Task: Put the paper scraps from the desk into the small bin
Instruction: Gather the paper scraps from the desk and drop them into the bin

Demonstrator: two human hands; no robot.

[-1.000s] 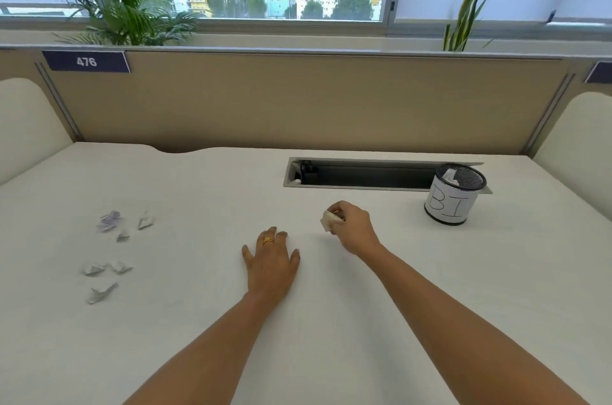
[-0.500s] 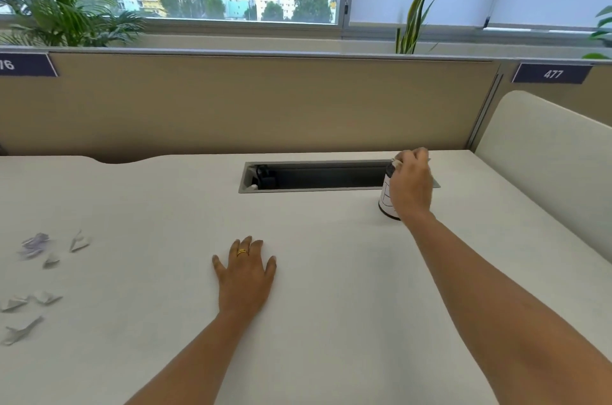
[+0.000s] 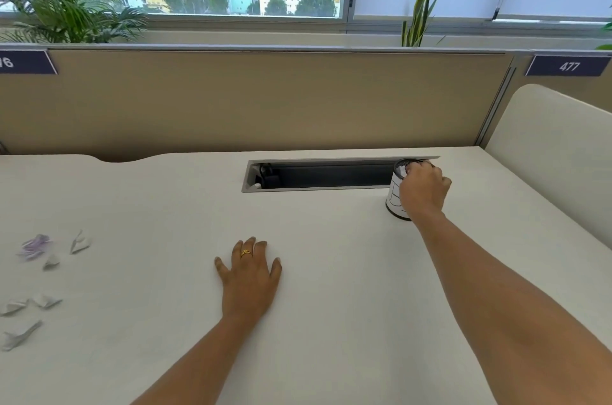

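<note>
Right hand (image 3: 424, 187) over the small bin (image 3: 394, 196), fingers bunched, contents hidden; left hand (image 3: 249, 275) lies spread flat; release should occur squarely above the opening.

- White desk (image 3: 331, 322) fills the lower frame; a long cable slot (image 3: 324, 174) is cut in near its far edge
- Paper scraps (image 3: 46, 275) lie scattered at lower left
- Small bin (image 3: 394, 196) stands at the slot's right end
- Left hand (image 3: 249, 275) rests flat at centre
</note>
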